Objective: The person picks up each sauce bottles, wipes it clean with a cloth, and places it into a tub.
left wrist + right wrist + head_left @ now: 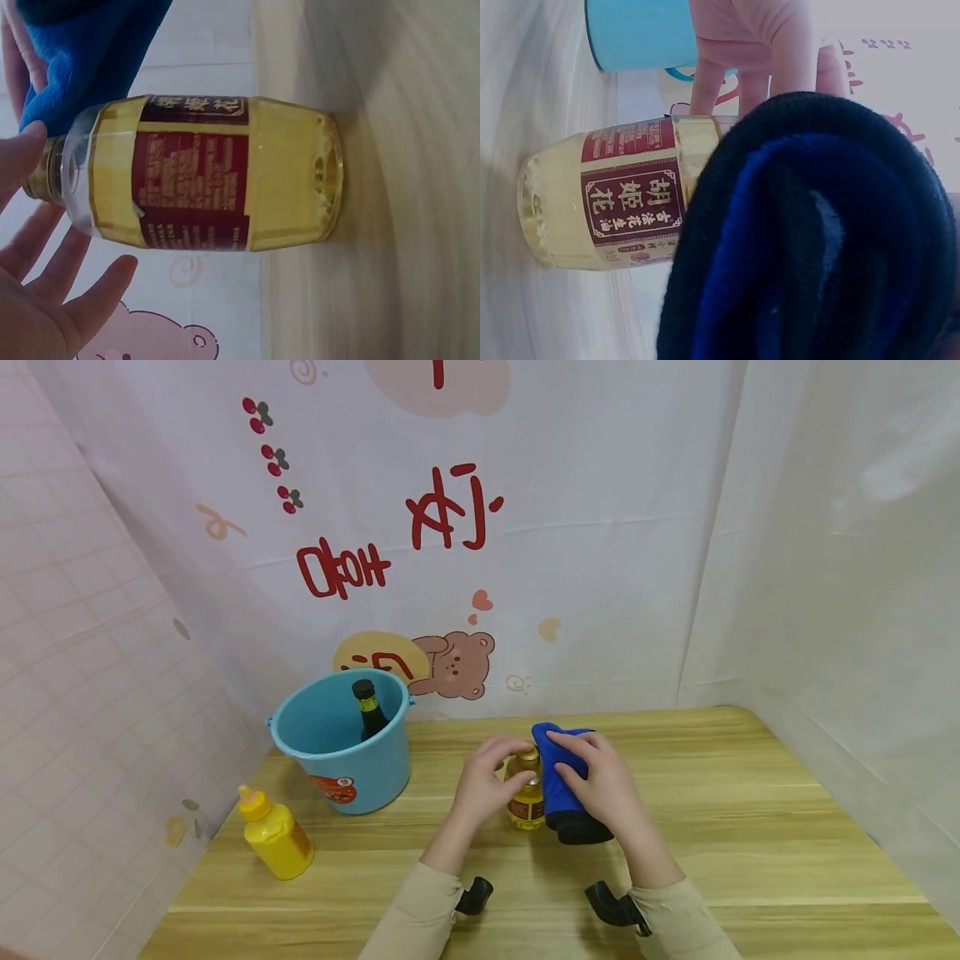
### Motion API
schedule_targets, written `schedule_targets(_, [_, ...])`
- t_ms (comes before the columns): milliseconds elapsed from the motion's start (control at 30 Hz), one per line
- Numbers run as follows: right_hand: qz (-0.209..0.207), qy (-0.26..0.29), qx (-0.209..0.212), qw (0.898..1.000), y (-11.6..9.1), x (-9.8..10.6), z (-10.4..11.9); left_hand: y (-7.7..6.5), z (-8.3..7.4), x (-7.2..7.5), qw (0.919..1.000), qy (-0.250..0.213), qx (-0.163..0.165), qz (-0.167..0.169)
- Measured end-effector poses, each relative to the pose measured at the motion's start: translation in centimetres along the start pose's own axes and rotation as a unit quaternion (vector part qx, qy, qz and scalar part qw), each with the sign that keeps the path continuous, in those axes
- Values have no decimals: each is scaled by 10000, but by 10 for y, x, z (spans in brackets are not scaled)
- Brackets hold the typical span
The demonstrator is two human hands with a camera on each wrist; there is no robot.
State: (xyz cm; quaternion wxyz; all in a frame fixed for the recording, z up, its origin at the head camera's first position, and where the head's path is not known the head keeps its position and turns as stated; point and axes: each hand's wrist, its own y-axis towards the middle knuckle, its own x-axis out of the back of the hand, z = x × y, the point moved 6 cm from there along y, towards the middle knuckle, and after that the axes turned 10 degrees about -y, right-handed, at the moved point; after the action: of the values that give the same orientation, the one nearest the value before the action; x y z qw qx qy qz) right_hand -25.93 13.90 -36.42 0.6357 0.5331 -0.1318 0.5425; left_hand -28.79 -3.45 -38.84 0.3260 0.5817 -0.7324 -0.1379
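Observation:
A bottle of yellow cooking oil [527,810] with a dark red label [193,176] stands upright on the wooden table. My left hand [483,781] holds it at the top, thumb and fingers around the cap [46,171]. Just to its right, my right hand [606,781] grips a rolled blue cloth [557,785] with a black edge [682,262]. The cloth is beside the bottle, close to its neck; whether they touch I cannot tell. In the right wrist view the cloth's rolled end hides the bottle's top.
A light blue bucket [386,777] stands at the back left, with a dark green bottle [371,714] leaning inside. Nearer on the left is a yellow squeeze bottle [279,843]. White printed sheeting [615,568] hangs behind the table [735,827].

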Motion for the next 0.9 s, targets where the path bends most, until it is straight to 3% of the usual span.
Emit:
schedule_targets(267, [232, -112, -156, 9995, 1, -7, 0, -1, 5, -1, 9985, -190, 426, -294])
schedule_targets(600, [233, -890, 320, 9952, 1, -11, 4, 0, 2, -2, 9982, -73, 505, -330])
schedule_targets(900, [352, -1039, 204, 9938, -2, -15, 3, 1, 1, -2, 9983, 29, 474, -325])
